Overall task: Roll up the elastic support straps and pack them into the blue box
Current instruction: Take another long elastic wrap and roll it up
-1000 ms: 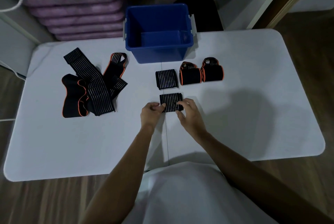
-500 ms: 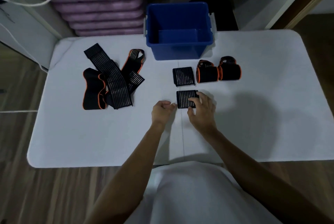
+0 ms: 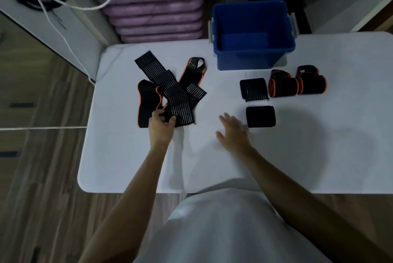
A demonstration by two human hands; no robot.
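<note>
Left hand is at the near edge of the unrolled strap pile on the left of the desk. Fingers curl onto the bottom end of the ribbed black strap, thumb beside it. Grip reads as closing on that strap end, likely to drag it free for rolling.

Right hand is flat, fingers straight and spread, grip released, holding nothing. It sits just left of the nearest rolled strap, not touching it as far as I can tell (slight blur).

Three more rolls line up behind it, in front of the blue box: one ribbed black roll, then two orange-trimmed rolls and touching each other. Staging near the box makes sense: batch-roll first, pack after.

Box is at the far desk edge, open top, looks empty. Nothing packed yet.

Pile on the left: ribbed strap lies diagonally over an orange-edged black pad and a looped orange-trim strap. Overlapped, so pulling one may drag the others.

Judgement: four rolled, roughly three loose, rolling phase past halfway, packing not started.
</note>
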